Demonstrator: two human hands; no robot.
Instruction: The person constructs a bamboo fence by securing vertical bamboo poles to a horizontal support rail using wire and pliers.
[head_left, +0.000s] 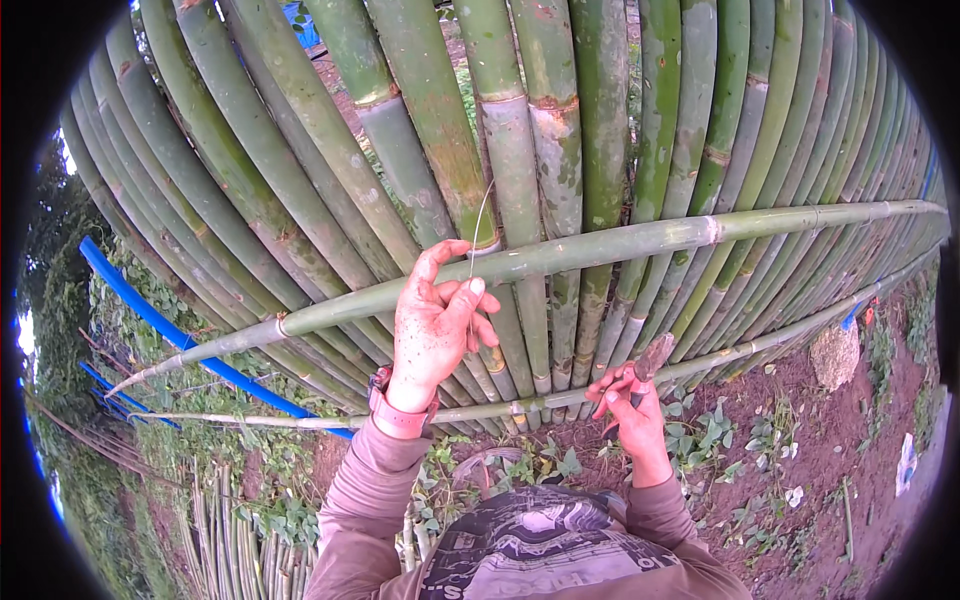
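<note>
Between the thumb and fingers of my left hand is a thin wire. It rises in a curve in front of the upright bamboo poles. That hand is just in front of the upper bamboo crosspiece, which lies across the row of green bamboo poles. My right hand is closed around what look like rusty pliers, head pointing up, beside the lower bamboo rail. The grip is partly hidden by the fingers. Both hands are dirty with mud.
A blue pipe slants down behind the poles at the left. Cut bamboo lengths lie at the lower left. Leafy plants grow on the brown soil near my right hand. A pale rough lump hangs or rests by the lower rail.
</note>
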